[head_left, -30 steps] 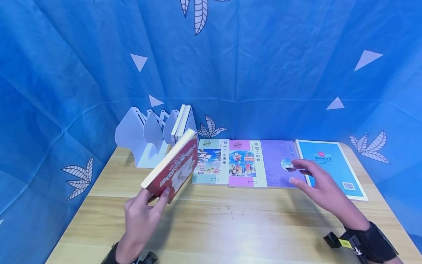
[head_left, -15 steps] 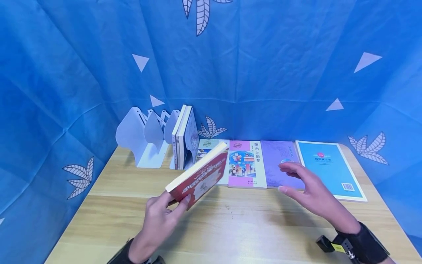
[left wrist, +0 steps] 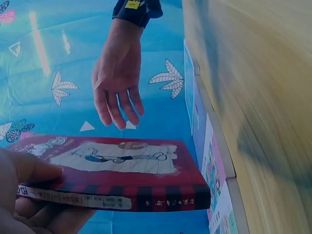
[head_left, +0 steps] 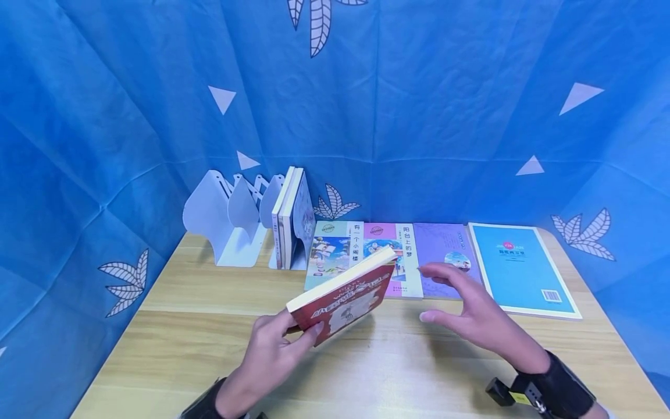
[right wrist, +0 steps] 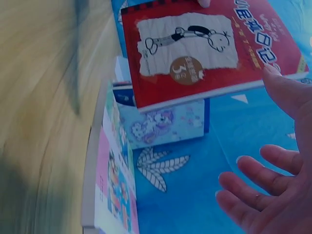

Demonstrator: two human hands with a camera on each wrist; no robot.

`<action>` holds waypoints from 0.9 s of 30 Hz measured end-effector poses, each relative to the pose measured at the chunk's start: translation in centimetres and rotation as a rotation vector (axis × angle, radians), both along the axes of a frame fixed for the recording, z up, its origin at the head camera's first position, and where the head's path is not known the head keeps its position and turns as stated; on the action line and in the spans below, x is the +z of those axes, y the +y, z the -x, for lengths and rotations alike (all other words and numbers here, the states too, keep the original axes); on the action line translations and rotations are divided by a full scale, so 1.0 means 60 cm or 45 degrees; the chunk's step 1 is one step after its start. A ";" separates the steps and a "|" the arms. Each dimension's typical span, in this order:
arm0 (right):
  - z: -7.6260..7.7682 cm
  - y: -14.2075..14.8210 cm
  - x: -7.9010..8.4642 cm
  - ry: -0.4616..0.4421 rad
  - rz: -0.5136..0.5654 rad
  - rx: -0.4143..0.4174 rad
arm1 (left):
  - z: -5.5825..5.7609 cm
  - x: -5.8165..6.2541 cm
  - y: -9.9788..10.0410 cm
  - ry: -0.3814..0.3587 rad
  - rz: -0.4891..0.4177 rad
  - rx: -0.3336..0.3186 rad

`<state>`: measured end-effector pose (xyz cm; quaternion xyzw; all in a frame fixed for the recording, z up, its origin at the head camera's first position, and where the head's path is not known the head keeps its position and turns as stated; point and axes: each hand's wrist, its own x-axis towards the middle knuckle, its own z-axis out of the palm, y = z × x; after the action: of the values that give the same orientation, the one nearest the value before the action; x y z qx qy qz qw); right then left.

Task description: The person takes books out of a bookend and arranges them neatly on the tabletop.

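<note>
My left hand (head_left: 274,352) grips a red paperback book (head_left: 348,311) by its spine side, thumb on the cover and fingers beneath. The book is tilted and held above the table. In the left wrist view its spine and cartoon-figure cover (left wrist: 117,158) show. To the right, my right hand (head_left: 473,317) hovers with fingers spread and thumb apart, holding nothing. The head view shows a gap between that hand and the book. In the right wrist view the thumb (right wrist: 287,90) overlaps the book's edge; touch cannot be told there.
A white expandable bookend rack (head_left: 241,247) stands at the back left, with upright books (head_left: 285,233) in its right end. Along the back lie a green book (head_left: 330,256), a pink book (head_left: 410,279), a purple book (head_left: 431,247) and a blue book (head_left: 523,267). Blue cloth (head_left: 419,105) hangs behind.
My left hand has carried the red book rightward and toward me, away from the rack, and the book now lies flatter. My right hand has moved left toward it, fingers still spread.
</note>
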<state>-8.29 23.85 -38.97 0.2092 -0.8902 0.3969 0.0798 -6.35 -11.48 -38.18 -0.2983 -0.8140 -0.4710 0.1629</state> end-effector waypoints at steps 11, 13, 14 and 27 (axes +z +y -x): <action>0.003 -0.041 -0.010 0.029 0.058 0.144 | 0.001 0.000 0.006 -0.049 0.008 -0.102; 0.002 -0.050 -0.011 0.017 0.075 0.178 | 0.002 -0.002 0.007 -0.012 0.003 -0.134; 0.002 -0.053 -0.011 0.014 0.084 0.195 | 0.003 -0.003 0.008 0.004 -0.003 -0.153; -0.006 -0.082 -0.010 -0.120 0.209 0.370 | 0.004 -0.008 0.003 0.034 -0.022 -0.316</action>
<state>-7.91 18.92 -39.55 0.3097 -0.8179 0.4848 -0.0035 -6.60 -11.28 -38.69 -0.4015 -0.7645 -0.4906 0.1166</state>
